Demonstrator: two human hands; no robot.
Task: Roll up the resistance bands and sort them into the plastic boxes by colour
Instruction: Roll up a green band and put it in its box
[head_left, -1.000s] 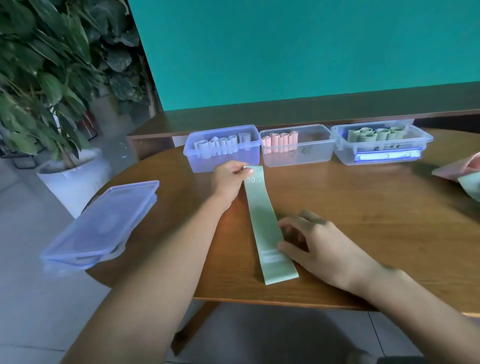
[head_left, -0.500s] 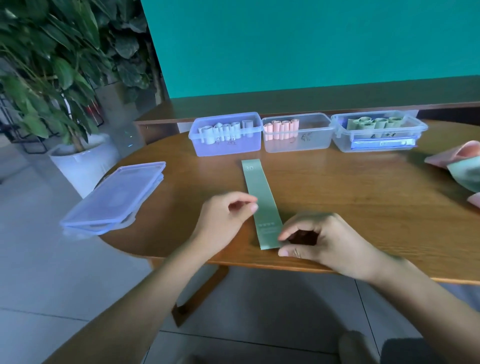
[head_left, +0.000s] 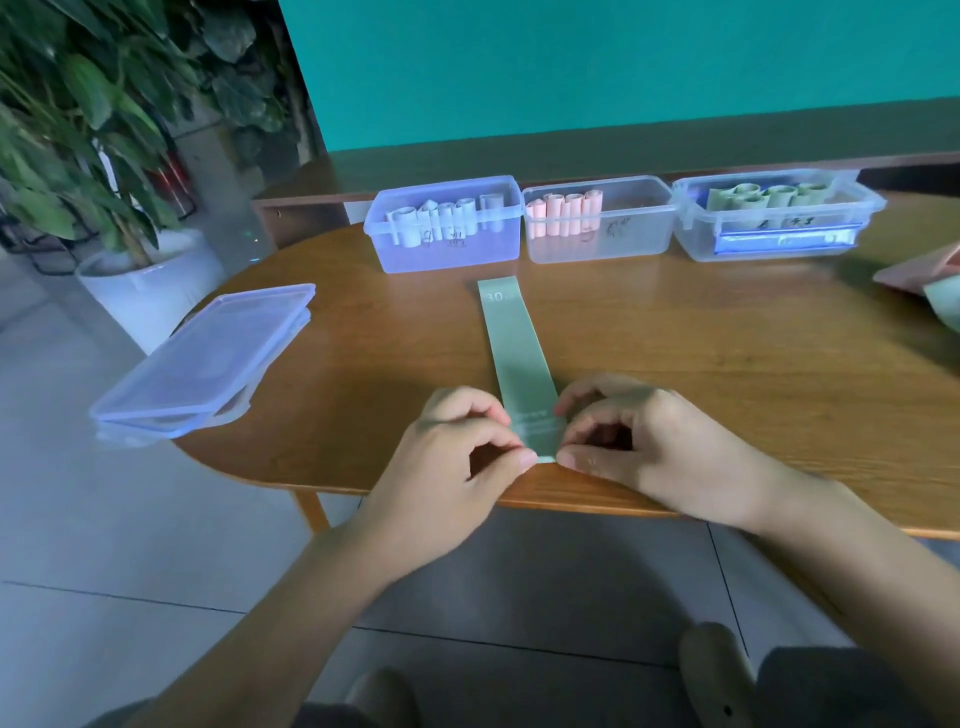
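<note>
- A pale green resistance band (head_left: 514, 353) lay flat on the wooden counter (head_left: 727, 364), running lengthwise from the near edge toward the boxes, with "30" printed at its far end.
- The left hand (head_left: 457, 457) pinched the band's near end at its left corner, thumb and forefinger curled onto it.
- The right hand (head_left: 639, 441) pinched the same end at the right corner, fingers curled over the band and thumb tip just beside the left thumb.
- The near end of the band sat close to the counter's front edge, its edge lifted slightly between the two thumbs.
- Three plastic boxes stood in a row at the back of the counter, touching or nearly touching side by side.
- The left box (head_left: 441, 249), tinted blue, held whitish rolled bands (head_left: 441, 218) standing on end.
- The middle box (head_left: 623, 239), clear, held pink rolled bands (head_left: 566, 213) at its left side.
- The right box (head_left: 779, 239) held green rolled bands (head_left: 769, 195) lying above something blue.
- Stacked lids (head_left: 202, 358) rested on the counter's left edge, partly overhanging it.
- Loose pink and green bands (head_left: 935, 286) lay at the far right, cut off by the frame.
- A potted plant (head_left: 104, 156) in a white pot stood on the floor to the left.
</note>
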